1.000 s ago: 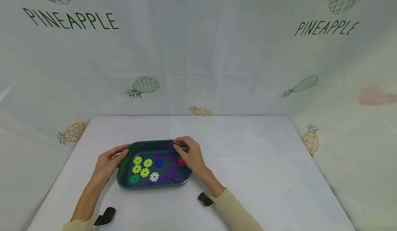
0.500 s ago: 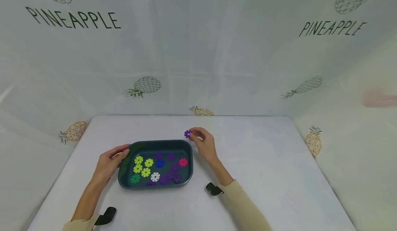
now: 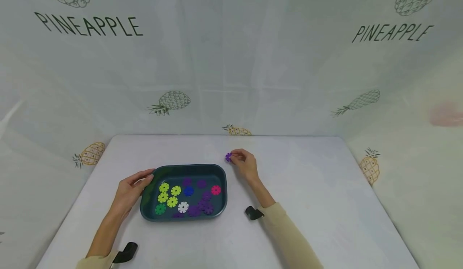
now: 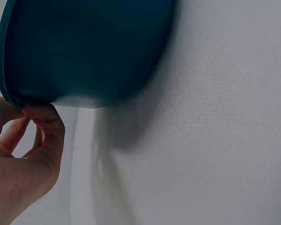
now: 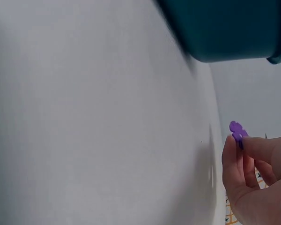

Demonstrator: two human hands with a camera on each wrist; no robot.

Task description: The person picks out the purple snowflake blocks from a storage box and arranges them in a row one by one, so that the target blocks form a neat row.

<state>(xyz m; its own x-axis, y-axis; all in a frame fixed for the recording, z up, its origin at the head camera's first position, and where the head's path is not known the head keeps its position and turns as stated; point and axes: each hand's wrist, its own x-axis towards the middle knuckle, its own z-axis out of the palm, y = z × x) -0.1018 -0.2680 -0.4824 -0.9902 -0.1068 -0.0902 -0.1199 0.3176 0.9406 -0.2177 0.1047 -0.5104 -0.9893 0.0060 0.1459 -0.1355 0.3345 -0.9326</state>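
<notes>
Holding one purple disc (image 3: 228, 157) outside the tray (image 3: 183, 219) appears to be the step in hand. Disc position: just past the tray's far right corner, over the white table (image 3: 307, 188), apart from the rim. Right wrist view shows it raised off the tabletop, with notched edges protruding past the fingers.

Right hand (image 3: 246, 164): thumb and fingertips pinching the disc near its edge, remaining fingers bent behind. Left hand (image 3: 130, 188): thumb and finger gripping the tray rim at its left end; left wrist view confirms contact at the corner. Likely purpose, bracing the tray.

Tray contents: four yellow discs (image 3: 172, 201) grouped at left, a green disc (image 3: 160, 209) below them, a white disc (image 3: 183, 207) and a blue disc (image 3: 189, 191) near the middle, a red disc (image 3: 216, 190) toward the right wall. Other purple discs (image 3: 208, 208) lie at the back and front right; some overlap, so count uncertain.

Assessment: sorting by colour is plausible, unproven. If the disc is to be set down, the next move calls for lowering it flat to the table and parting the fingers cleanly. Risk: a thin edge grip could let it slip or roll.
</notes>
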